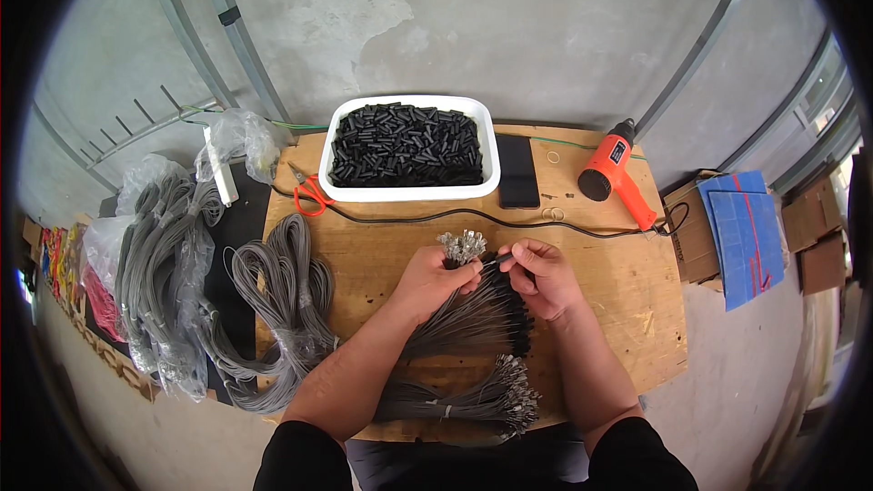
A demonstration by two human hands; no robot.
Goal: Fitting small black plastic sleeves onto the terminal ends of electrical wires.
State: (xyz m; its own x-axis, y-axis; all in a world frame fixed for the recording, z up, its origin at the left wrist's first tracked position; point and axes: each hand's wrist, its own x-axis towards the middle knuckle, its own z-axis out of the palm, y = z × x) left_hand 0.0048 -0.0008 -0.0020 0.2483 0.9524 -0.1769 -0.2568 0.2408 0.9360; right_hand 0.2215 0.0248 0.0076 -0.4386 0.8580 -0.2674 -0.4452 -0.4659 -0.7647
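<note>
Both hands meet at mid-table: the left hand [435, 275] clenches a wire bundle [473, 314] whose length runs back toward the person, terminals up, while the right hand [536, 271] pinches what seems a black sleeve [501, 258] beside them.

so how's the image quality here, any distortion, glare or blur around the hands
Head view: strong fisheye, so the metal frame bars bow and a black vignette rings the picture; soft, even daylight with faint shadows and no glare; the left hand, right hand and wire bundle are sharp, the edges softer.
</note>
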